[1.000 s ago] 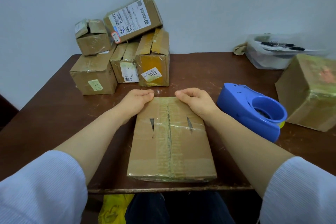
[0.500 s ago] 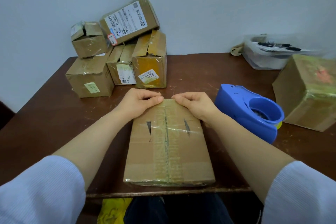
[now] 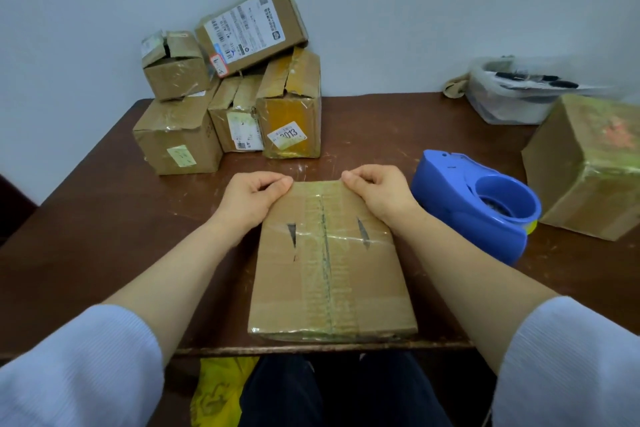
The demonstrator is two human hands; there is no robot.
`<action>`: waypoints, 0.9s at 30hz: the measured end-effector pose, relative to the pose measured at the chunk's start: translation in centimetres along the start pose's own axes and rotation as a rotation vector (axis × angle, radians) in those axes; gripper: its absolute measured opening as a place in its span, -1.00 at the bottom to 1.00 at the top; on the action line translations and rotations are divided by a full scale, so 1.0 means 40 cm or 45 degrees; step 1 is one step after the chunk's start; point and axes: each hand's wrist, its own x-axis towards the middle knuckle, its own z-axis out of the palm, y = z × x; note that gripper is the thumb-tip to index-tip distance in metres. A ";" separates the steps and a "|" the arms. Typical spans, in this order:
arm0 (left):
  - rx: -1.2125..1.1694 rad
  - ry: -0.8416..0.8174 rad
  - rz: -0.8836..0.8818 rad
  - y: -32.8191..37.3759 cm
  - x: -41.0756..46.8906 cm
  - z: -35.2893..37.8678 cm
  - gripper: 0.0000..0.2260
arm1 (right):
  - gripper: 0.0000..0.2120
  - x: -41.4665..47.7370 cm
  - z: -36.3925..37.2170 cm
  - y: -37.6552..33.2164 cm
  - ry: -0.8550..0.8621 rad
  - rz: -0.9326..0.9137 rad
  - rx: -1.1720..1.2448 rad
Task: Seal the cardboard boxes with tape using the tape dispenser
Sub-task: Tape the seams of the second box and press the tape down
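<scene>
scratched brown table point(image 3: 104, 218), pale wall point(image 3: 381, 10)

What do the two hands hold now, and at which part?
The cardboard box, at its far edge: the left hand pinches the far-left corner, the right hand the far-right corner. The tape dispenser lies untouched.

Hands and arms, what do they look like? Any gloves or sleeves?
No gloves, rings or watch show: the left hand and the right hand are bare. The left sleeve and the right sleeve match: pale bluish-white, finely ribbed cloth that leaves both forearms uncovered.
</scene>
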 end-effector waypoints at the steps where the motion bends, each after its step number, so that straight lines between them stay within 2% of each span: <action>1: 0.040 -0.016 -0.003 0.006 0.001 -0.002 -0.93 | -0.77 -0.002 -0.002 -0.006 -0.020 -0.021 -0.040; 3: 0.211 -0.039 0.005 0.019 0.005 -0.003 -0.86 | -0.66 -0.002 -0.013 -0.016 -0.110 -0.050 -0.224; 4: 0.382 -0.028 0.080 0.027 0.006 -0.001 -0.81 | -0.56 -0.002 -0.019 -0.021 -0.148 -0.031 -0.314; 6: 0.701 -0.038 0.383 0.050 -0.001 0.008 -0.72 | -0.38 -0.011 -0.020 -0.031 -0.184 0.046 -0.408; 8: 0.849 -0.224 0.569 0.070 -0.014 0.020 -0.65 | -0.41 -0.028 -0.009 -0.037 -0.228 0.008 -0.553; 10: 0.995 -0.379 0.588 0.063 -0.021 0.032 -0.62 | -0.52 -0.038 0.002 -0.035 -0.256 -0.044 -0.623; 14: 1.129 -0.325 0.544 0.062 -0.027 0.046 -0.61 | -0.58 -0.035 -0.007 -0.053 -0.243 -0.066 -0.671; 16: 1.204 -0.261 0.452 0.070 -0.035 0.049 -0.60 | -0.50 -0.044 -0.020 -0.063 -0.251 -0.051 -0.787; 19: 1.328 -0.010 0.175 0.072 -0.054 0.026 -0.58 | -0.30 -0.095 -0.050 -0.089 -0.217 -0.014 -0.995; 22: 1.544 0.138 -0.001 0.074 -0.074 -0.005 -0.54 | -0.20 -0.159 -0.060 -0.104 -0.293 0.006 -1.110; 24: 1.557 0.153 0.146 0.075 -0.085 -0.012 -0.49 | -0.18 -0.174 -0.043 -0.095 -0.363 0.009 -1.131; 26: 1.475 -0.048 0.374 0.067 -0.093 -0.008 -0.45 | -0.18 -0.168 -0.023 -0.082 -0.397 -0.002 -1.080; 27: 1.456 -0.176 0.412 0.062 -0.100 -0.006 -0.43 | -0.19 -0.160 -0.017 -0.077 -0.409 -0.020 -1.038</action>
